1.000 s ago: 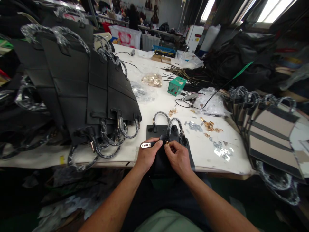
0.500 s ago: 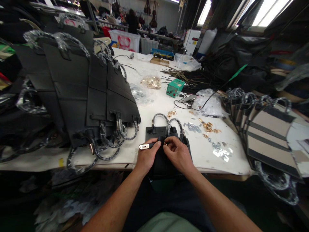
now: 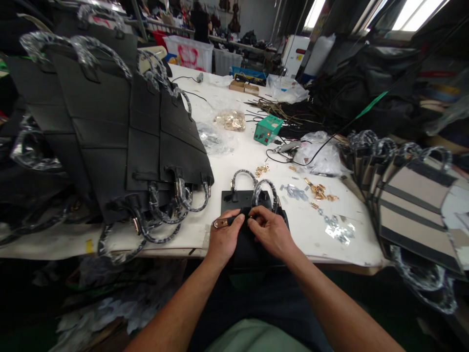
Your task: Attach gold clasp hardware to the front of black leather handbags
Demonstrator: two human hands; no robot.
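Note:
A black handbag (image 3: 227, 197) lies at the table's front edge, its two wrapped handles (image 3: 245, 173) pointing away from me. Over it, my left hand (image 3: 225, 240) is closed on a dark strap (image 3: 221, 223), thumb on top; the strap's end with a metal plate sticks out to the left. Close beside the left thumb, my right hand (image 3: 273, 233) is closed in a pinch at the strap's other end. A tiny shiny bit shows at its fingertips, too small to name. Part of the bag is hidden under both hands.
Stacked black bags (image 3: 106, 122) crowd the left. On the right stand beige-and-black bags (image 3: 410, 200). Gold fittings (image 3: 318, 189) and silver plates (image 3: 339, 230) lie right of my hands. Behind them are a green box (image 3: 268, 129) and a corded tool (image 3: 287, 147).
The strap's metal end has tilted, so its plate looks darker now instead of bright. A red light now shows on the green box. Both hands stay almost in place; the view has shifted slightly.

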